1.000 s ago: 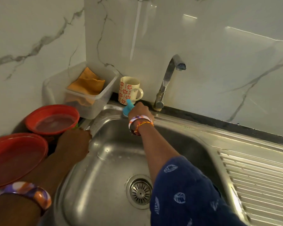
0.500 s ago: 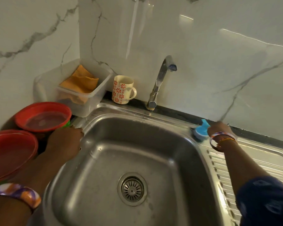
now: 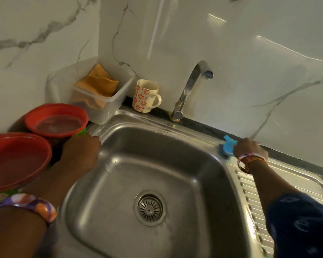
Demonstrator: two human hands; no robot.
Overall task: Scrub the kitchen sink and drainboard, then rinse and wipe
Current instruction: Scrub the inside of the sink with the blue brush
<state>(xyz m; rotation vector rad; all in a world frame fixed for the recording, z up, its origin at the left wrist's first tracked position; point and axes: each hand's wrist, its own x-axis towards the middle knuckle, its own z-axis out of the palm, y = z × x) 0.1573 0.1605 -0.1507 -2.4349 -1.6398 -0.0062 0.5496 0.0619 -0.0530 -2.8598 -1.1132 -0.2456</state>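
Floral mug point(image 3: 145, 95) taken as landmark, upright by marble wall point(image 3: 241, 53). Clear tub point(image 3: 108, 107) with orange cloth point(image 3: 98, 83) just left. Two red bowls point(image 3: 56, 120) farther left, nearer camera.

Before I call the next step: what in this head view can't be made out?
- Left hand fingers: curled over the sink rim, grip unseen.
- Blue scrubber: its handle is hidden in the right hand.
- Drainboard: cut by the right edge, partly behind the sleeve.
- Large red bowl: cut by the left edge.
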